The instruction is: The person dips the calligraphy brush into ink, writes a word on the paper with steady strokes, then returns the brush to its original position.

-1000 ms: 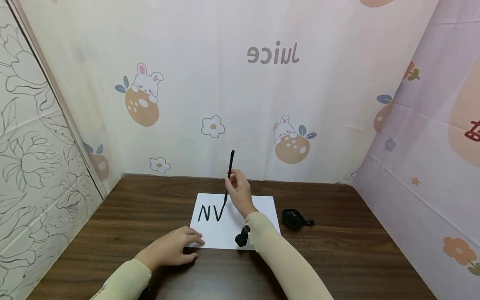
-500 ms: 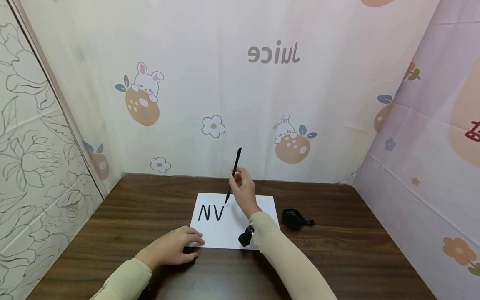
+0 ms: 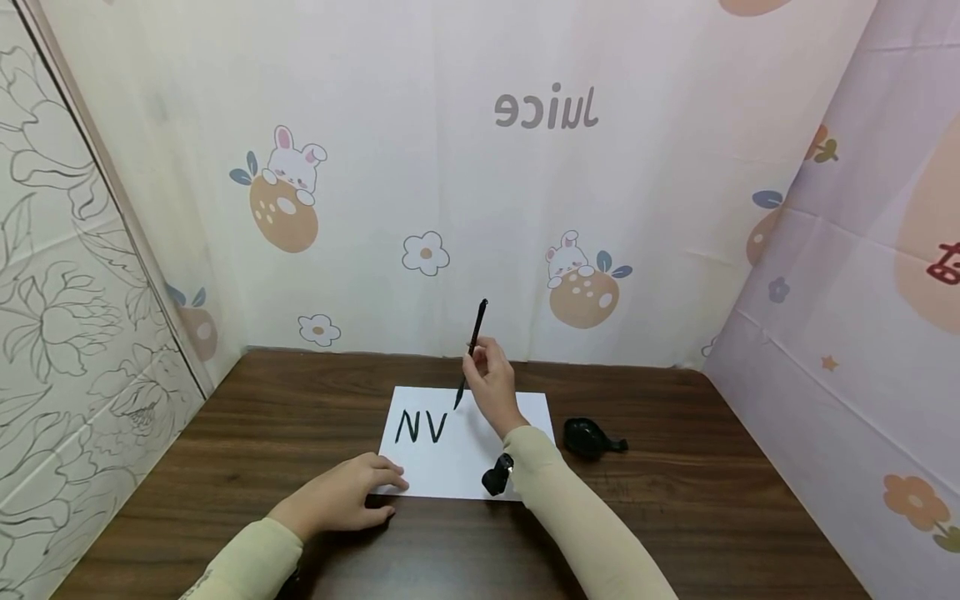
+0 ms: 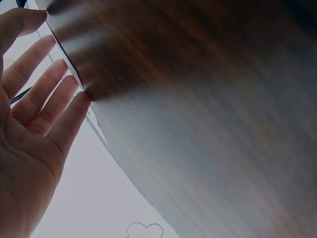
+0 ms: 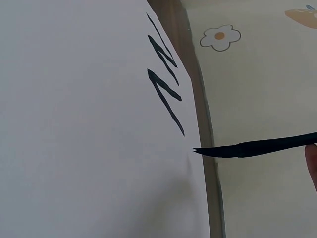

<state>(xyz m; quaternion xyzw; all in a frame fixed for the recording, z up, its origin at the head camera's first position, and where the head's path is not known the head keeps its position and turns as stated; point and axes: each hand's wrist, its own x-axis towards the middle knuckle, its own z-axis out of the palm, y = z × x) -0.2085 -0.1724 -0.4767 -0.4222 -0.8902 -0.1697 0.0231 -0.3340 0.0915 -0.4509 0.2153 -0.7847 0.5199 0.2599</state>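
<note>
My right hand (image 3: 491,385) pinches a black writing brush (image 3: 476,333), its shaft leaning up and to the right. In the right wrist view the dark, pointed bristles of the brush (image 5: 223,150) hang close over the white paper (image 5: 94,119), just past the last stroke. Black letters "N" (image 3: 407,427) and "V" (image 3: 437,427) are painted on the sheet's left half. My left hand (image 3: 348,493) rests at the sheet's near left corner, fingers spread and relaxed. The left wrist view shows its fingertips (image 4: 83,99) on the tabletop side by side.
A black ink dish (image 3: 588,437) with a short spout lies right of the paper on the dark wood table (image 3: 675,500). Behind the table's far edge hangs a printed curtain (image 3: 487,183); more curtain stands close on the right, and a flower-patterned panel (image 3: 67,333) on the left.
The brush tip has come off the top of the V's right stroke and moved slightly right with my right hand. My left hand stays where it was.
</note>
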